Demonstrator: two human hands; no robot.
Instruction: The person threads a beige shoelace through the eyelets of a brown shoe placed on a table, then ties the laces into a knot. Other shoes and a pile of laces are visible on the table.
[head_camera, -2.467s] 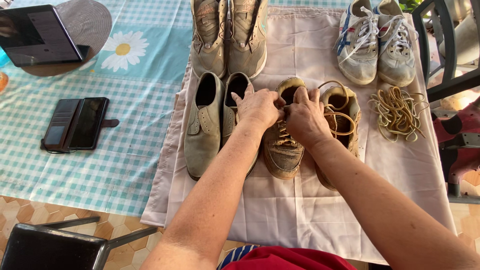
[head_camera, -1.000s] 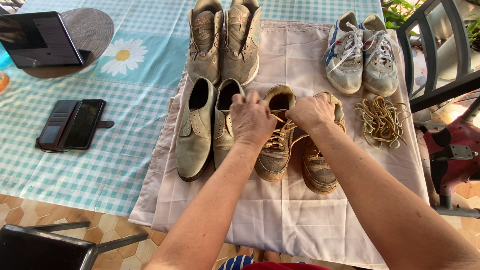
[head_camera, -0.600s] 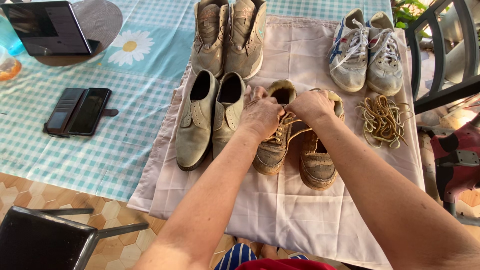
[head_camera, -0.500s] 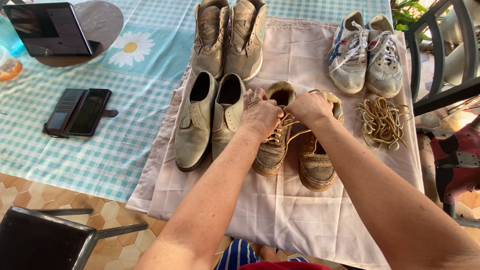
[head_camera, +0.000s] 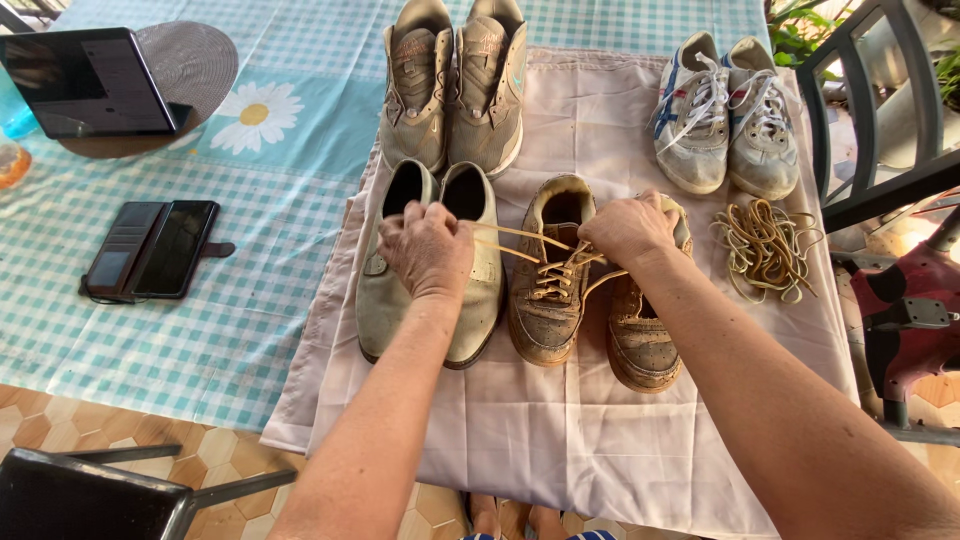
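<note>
Both hands grip the tan lace; left hand has pulled leftward from the brown shoe, right hand seemingly unmoved.

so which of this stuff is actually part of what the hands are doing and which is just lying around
In hand:
left hand and right hand, each pulling a tan lace
brown laced shoe

Lying about:
its unlaced mate
loose lace pile
grey slip-ons
tan trainers
white trainers
phone
tablet

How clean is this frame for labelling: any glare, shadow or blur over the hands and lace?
Head view: warm sunlight, sharp overall; the left hand and right hand show no blur, and the lace between them reads clearly. Arms cast soft shadows on the cloth. Chair at the right edge bows from wide-angle distortion.
</note>
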